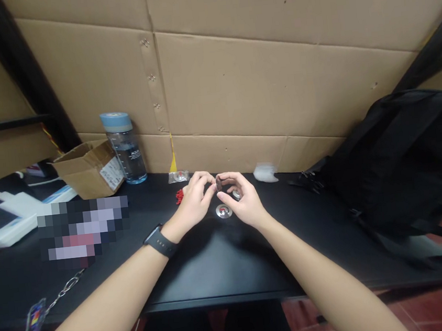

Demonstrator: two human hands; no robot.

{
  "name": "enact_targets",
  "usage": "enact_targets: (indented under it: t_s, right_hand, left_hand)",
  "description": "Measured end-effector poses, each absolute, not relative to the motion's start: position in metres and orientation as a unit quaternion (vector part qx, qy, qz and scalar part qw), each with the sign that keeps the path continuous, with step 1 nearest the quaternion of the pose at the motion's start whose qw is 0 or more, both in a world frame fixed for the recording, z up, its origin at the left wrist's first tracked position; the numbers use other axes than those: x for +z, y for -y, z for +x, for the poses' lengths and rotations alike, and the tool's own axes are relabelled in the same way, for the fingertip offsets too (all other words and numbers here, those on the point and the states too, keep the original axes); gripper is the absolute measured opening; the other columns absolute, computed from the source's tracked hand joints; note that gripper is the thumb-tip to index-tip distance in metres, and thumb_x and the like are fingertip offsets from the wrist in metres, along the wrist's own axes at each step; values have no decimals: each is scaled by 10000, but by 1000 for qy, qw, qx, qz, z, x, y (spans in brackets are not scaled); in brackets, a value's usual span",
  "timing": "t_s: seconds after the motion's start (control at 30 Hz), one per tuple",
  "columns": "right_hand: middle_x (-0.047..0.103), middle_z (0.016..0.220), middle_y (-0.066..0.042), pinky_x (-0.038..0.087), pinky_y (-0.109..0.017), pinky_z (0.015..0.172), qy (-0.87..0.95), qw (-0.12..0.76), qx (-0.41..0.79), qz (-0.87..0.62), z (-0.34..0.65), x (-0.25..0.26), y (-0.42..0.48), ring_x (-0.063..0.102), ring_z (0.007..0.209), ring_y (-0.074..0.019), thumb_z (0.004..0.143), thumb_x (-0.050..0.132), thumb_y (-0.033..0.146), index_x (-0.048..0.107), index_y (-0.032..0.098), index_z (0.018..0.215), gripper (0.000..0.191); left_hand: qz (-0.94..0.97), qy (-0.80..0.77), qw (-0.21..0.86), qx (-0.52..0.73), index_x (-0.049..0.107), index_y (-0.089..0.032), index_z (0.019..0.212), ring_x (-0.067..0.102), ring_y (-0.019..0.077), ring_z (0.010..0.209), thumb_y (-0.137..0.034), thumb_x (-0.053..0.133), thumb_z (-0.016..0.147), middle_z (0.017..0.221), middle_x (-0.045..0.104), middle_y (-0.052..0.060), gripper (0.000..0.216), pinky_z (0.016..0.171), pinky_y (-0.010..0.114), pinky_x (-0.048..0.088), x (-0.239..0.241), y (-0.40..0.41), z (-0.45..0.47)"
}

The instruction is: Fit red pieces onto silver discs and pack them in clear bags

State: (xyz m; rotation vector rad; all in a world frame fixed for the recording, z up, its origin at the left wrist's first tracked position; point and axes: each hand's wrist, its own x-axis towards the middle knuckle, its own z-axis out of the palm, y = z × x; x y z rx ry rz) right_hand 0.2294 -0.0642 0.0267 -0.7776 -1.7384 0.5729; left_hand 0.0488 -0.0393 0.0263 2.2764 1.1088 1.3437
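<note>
A small dark brown disc (218,183) is held on edge above the table, pinched between both hands. My left hand (198,197) is closed, with thumb and fingertips at the disc's left side. From the other side, my right hand (243,197) grips it with thumb and forefinger. Just below, a shiny silver round piece (224,211) with a red mark in its middle lies on the black table (224,270). A second silver piece (237,195) shows partly behind my right fingers. Beside my left hand is a small red item (179,196), partly hidden.
Along the cardboard wall stand a water bottle (127,151), an open cardboard box (87,171), a small clear packet (178,177) and a white plastic wrapper (265,172). A black backpack (406,167) fills the right side. At left lie a white power strip (25,217) and a keychain (34,324).
</note>
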Motion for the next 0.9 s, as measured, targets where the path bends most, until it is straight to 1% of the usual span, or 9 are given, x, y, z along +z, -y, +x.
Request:
enact_targets:
  t_s: [0.1, 0.27, 0.37, 0.47, 0.6, 0.7, 0.9]
  right_hand:
    - [672, 1264, -77, 530, -369, 901, 733, 544, 240, -331, 227, 29, 67, 660, 1121, -224, 870, 722, 259, 587, 269, 1242, 395]
    - [675, 1261, -70, 527, -358, 894, 730, 548, 230, -338, 224, 30, 69, 662, 1122, -219, 863, 734, 259, 596, 264, 1222, 384]
    - [679, 1254, -66, 531, -350, 871, 727, 547, 231, -345, 226, 31, 69, 667, 1100, -212, 874, 729, 269, 602, 263, 1205, 355]
    - [683, 1241, -67, 537, -347, 850, 731, 537, 236, -349, 229, 32, 68, 670, 1087, -213, 870, 735, 278, 606, 264, 1210, 364]
    - [685, 1232, -69, 547, -355, 863, 732, 534, 247, -342, 229, 33, 69, 670, 1086, -216, 864, 742, 288, 613, 260, 1204, 364]
    - [689, 1224, -69, 551, -358, 861, 729, 539, 248, -343, 228, 32, 69, 675, 1077, -215, 866, 741, 301, 619, 259, 1187, 346]
    - [693, 1212, -76, 562, -361, 862, 712, 549, 278, -338, 226, 31, 69, 682, 1082, -221, 859, 754, 333, 622, 254, 1163, 340]
  left_hand:
    - [790, -377, 133, 465, 584, -224, 990, 568, 221, 1138, -242, 467, 1019, 1153, 594, 59, 122, 968, 374, 429, 26, 41, 49]
    - [807, -386, 70, 441, 578, -220, 1045, 543, 240, 1155, -212, 447, 1009, 1205, 582, 78, 136, 1002, 412, 405, 27, 45, 49]
    - [811, -389, 54, 433, 580, -220, 1055, 541, 245, 1154, -219, 445, 1008, 1211, 582, 82, 143, 994, 413, 403, 27, 46, 49]
    - [812, -389, 40, 433, 581, -220, 1056, 536, 249, 1160, -222, 449, 1004, 1216, 578, 83, 142, 991, 422, 395, 27, 46, 49]
    - [811, -405, 15, 422, 591, -208, 1054, 517, 275, 1175, -206, 466, 984, 1234, 573, 101, 143, 974, 452, 388, 29, 48, 50]
    - [809, -413, 7, 419, 601, -206, 1038, 497, 293, 1201, -199, 485, 966, 1246, 569, 114, 137, 966, 461, 387, 32, 51, 50]
    - [801, -417, 2, 430, 604, -210, 1023, 494, 292, 1217, -207, 496, 968, 1248, 566, 113, 122, 963, 458, 383, 35, 54, 50]
